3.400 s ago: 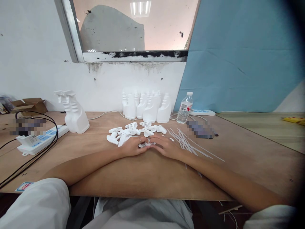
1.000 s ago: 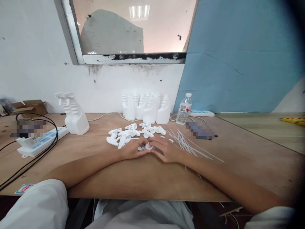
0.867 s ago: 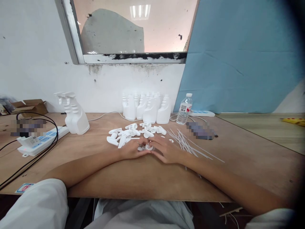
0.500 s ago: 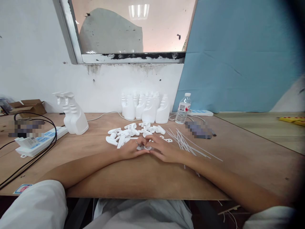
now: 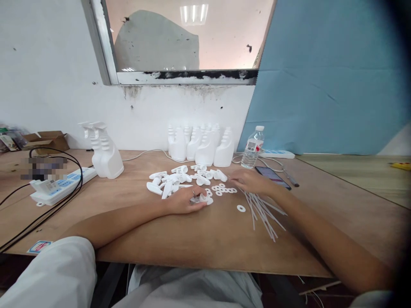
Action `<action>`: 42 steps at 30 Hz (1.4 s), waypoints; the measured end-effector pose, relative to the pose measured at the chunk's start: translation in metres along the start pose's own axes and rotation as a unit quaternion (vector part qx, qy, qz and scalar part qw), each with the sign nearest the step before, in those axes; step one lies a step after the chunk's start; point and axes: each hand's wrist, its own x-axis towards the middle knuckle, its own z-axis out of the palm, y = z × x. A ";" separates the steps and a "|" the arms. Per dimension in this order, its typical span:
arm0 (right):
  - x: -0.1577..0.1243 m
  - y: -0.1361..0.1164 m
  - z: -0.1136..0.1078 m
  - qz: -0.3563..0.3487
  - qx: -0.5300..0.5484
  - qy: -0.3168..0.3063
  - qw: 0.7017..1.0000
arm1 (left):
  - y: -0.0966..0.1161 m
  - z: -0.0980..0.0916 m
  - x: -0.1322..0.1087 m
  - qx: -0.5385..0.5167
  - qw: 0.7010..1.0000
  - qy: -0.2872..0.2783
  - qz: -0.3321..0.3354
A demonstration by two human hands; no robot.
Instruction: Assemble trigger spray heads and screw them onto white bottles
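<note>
My left hand (image 5: 188,199) is closed around a white trigger spray head (image 5: 205,199), which partly shows at the fingertips. Farther right, my right hand (image 5: 252,182) reaches over the upper ends of a bundle of thin white plastic tubes (image 5: 261,211). Its fingers are pinched together there and hide the tube ends they close on. Between the hands lie several small white ring washers (image 5: 221,189). One larger white washer (image 5: 241,208) rests apart, nearer to me. Just beyond my left hand is a loose pile of white trigger spray heads (image 5: 173,179).
White bottles (image 5: 205,147) stand in a group by the wall, and bottles with spray heads (image 5: 107,156) stand at left. A water bottle (image 5: 253,147), a phone (image 5: 272,176) and a pen (image 5: 292,179) are at back right. A power strip (image 5: 61,188) with black cables is at left.
My hands, earlier together at the spray head, are now apart. The right has moved right and away to the tubes, which lie at a different angle. The left keeps the spray head.
</note>
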 end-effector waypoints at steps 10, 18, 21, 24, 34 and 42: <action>-0.018 0.041 -0.007 0.115 0.070 -0.152 0.979 | -0.003 0.002 0.001 -0.001 0.999 0.015 0.045; -0.013 0.036 -0.002 0.111 0.028 -0.160 0.980 | 0.000 0.000 0.003 0.001 0.999 0.007 0.033; -0.015 0.037 -0.003 0.080 0.012 -0.133 0.988 | -0.002 0.001 0.003 -0.002 0.999 0.009 0.040; -0.017 0.036 -0.005 0.073 0.008 -0.082 0.994 | -0.003 0.001 0.002 0.000 1.000 -0.001 0.027; 0.005 -0.020 -0.003 0.162 0.316 0.276 0.893 | 0.003 -0.001 0.003 -0.038 0.997 -0.020 -0.057; 0.017 -0.091 0.018 0.086 0.582 0.250 0.769 | 0.003 -0.001 0.003 -0.048 0.998 -0.017 -0.047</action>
